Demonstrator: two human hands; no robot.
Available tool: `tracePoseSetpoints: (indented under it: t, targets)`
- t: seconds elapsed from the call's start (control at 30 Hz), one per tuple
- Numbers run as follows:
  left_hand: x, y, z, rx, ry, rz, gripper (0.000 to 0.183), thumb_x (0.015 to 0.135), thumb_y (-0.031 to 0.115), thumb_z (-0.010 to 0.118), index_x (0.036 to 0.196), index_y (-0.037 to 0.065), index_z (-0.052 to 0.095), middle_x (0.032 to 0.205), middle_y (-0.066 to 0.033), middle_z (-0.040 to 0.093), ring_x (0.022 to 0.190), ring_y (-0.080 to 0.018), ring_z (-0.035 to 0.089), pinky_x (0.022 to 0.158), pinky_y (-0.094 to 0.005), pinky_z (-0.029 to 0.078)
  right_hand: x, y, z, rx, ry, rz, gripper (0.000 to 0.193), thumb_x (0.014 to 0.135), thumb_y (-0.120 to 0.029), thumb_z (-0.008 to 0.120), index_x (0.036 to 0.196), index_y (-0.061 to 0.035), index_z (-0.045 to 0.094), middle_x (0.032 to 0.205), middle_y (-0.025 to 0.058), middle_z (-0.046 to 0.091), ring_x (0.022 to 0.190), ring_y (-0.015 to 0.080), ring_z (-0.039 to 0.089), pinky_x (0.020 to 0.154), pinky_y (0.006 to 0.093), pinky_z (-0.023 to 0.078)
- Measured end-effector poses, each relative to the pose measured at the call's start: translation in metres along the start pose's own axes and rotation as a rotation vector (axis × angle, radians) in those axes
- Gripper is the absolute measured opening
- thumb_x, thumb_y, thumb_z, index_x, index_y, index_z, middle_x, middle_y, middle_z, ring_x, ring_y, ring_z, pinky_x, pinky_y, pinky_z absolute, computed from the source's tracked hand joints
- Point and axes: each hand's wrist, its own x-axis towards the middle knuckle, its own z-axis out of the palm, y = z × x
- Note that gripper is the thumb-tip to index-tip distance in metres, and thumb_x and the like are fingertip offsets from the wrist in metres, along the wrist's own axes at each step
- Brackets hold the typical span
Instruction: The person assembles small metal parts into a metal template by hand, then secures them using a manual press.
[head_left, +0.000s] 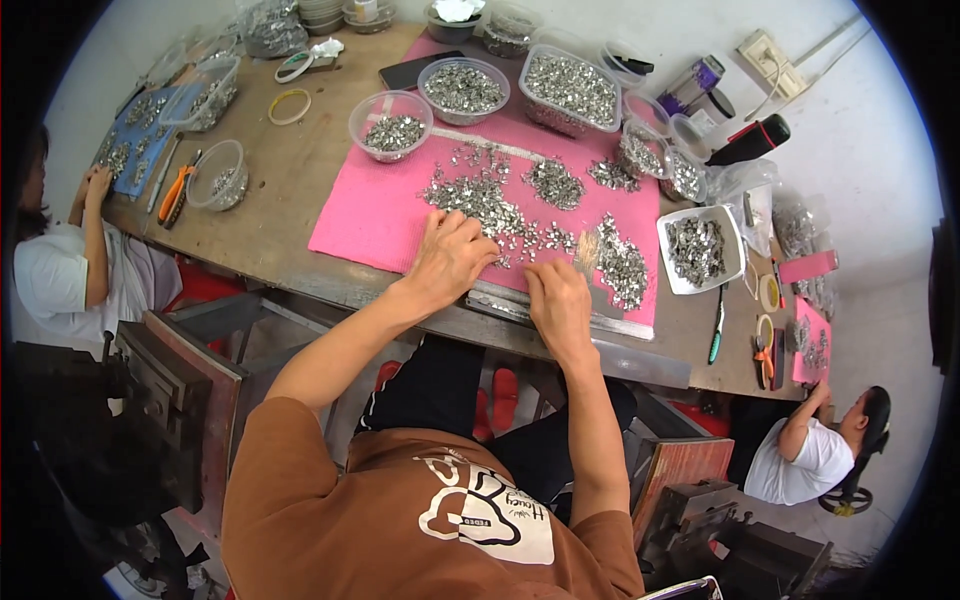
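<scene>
My left hand [450,258] is closed, fingers curled down at the near edge of a heap of small shiny metal pieces [478,208]. Its fingertips are partly hidden, and what they hold cannot be made out. To its right, my right hand [560,300] is closed in a pinch over the near edge of the pink mat [365,215]. Anything between those fingertips is too small to tell. A thin metal bar [500,304] lies along the table edge beneath the hands. A brush-like tan piece [587,250] lies beside a second metal heap [622,262].
Tubs of metal pieces [463,88] stand behind the heaps; a white square dish [703,250] sits at the right. Beyond it lie a green-handled tool [716,328] and pliers [764,358]. Orange-handled pliers [175,195] lie left. Co-workers sit at far left [80,260] and far right [815,450].
</scene>
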Motion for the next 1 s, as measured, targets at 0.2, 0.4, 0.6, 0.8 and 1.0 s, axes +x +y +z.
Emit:
tracePoseSetpoints:
  t: [0.2,0.4,0.6,0.8,1.0]
  targets:
    - [0.001,0.000,0.001,-0.013,-0.015,0.042,0.002,0.088,0.010,0.069,0.090,0.009,0.068,0.086,-0.0051,0.060,0.090,-0.0251,0.055,0.088,-0.0419,0.037,0.015,0.004,0.023,-0.251,0.015,-0.066,0.008,0.087,-0.010,0.071,0.088,-0.0037,0.066,0.087,0.0127,0.061,0.086,0.0314,0.060,0.079,0.0442,0.045]
    - [-0.016,0.032,-0.011,-0.458,-0.079,-0.079,0.008,0.090,0.004,0.064,0.096,0.006,0.061,0.086,-0.0083,0.061,0.086,-0.0289,0.057,0.083,-0.0427,0.040,0.005,0.003,-0.002,-0.233,0.044,-0.094,0.010,0.086,-0.010,0.071,0.089,-0.0044,0.062,0.088,0.0121,0.061,0.086,0.0308,0.060,0.079,0.0428,0.044]
    - [-0.028,0.050,-0.001,-0.477,-0.013,-0.005,0.008,0.090,0.002,0.064,0.094,0.001,0.058,0.093,-0.0125,0.057,0.086,-0.0325,0.053,0.081,-0.0410,0.043,-0.001,0.005,-0.006,-0.101,-0.085,-0.086,0.008,0.087,-0.010,0.071,0.092,-0.0047,0.069,0.087,0.0105,0.062,0.086,0.0305,0.061,0.079,0.0427,0.044]
    - [-0.031,0.053,0.001,-0.408,0.047,0.028,0.012,0.086,-0.001,0.067,0.095,0.000,0.059,0.093,-0.0123,0.057,0.088,-0.0319,0.055,0.080,-0.0419,0.047,0.000,0.009,-0.005,0.024,-0.055,-0.059,0.006,0.086,-0.007,0.073,0.091,-0.0058,0.074,0.080,0.0098,0.062,0.079,0.0305,0.061,0.074,0.0420,0.044]
    - [-0.032,0.059,-0.003,-0.201,0.008,0.118,0.017,0.082,0.000,0.072,0.096,-0.001,0.062,0.098,-0.0136,0.063,0.091,-0.0314,0.061,0.082,-0.0414,0.051,0.002,0.009,-0.005,0.065,-0.063,-0.069,0.005,0.084,-0.006,0.074,0.087,-0.0042,0.071,0.081,0.0109,0.062,0.080,0.0323,0.062,0.074,0.0435,0.045]
